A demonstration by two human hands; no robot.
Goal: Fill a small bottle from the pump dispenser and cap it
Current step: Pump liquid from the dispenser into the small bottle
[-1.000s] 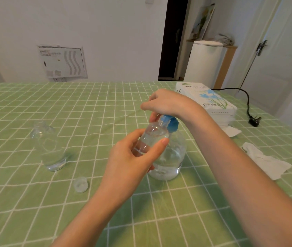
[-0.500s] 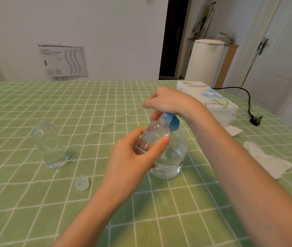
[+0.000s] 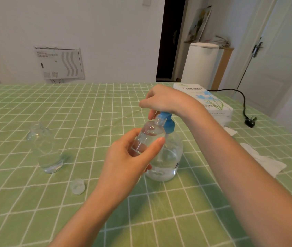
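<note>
My left hand (image 3: 129,164) grips a small clear bottle (image 3: 150,136), tilted so that its open neck meets the nozzle of the blue pump head (image 3: 167,120). The small bottle holds some clear liquid. My right hand (image 3: 164,100) sits on top of the pump head with its fingers curled down over it. The pump dispenser (image 3: 170,157), a round clear bottle partly full of clear liquid, stands on the green checked tablecloth (image 3: 177,220) right behind the small bottle. A small clear cap (image 3: 77,186) lies on the cloth to the left of my left wrist.
A second clear bottle (image 3: 45,148) without a cap stands at the left. A tissue box (image 3: 209,102) lies behind my right wrist. Crumpled white tissues (image 3: 264,159) lie at the right, and a black plug with its cable (image 3: 250,121) rests near the table's right edge.
Both hands keep their holds on the small bottle and the pump head. Only the view has shifted slightly.
</note>
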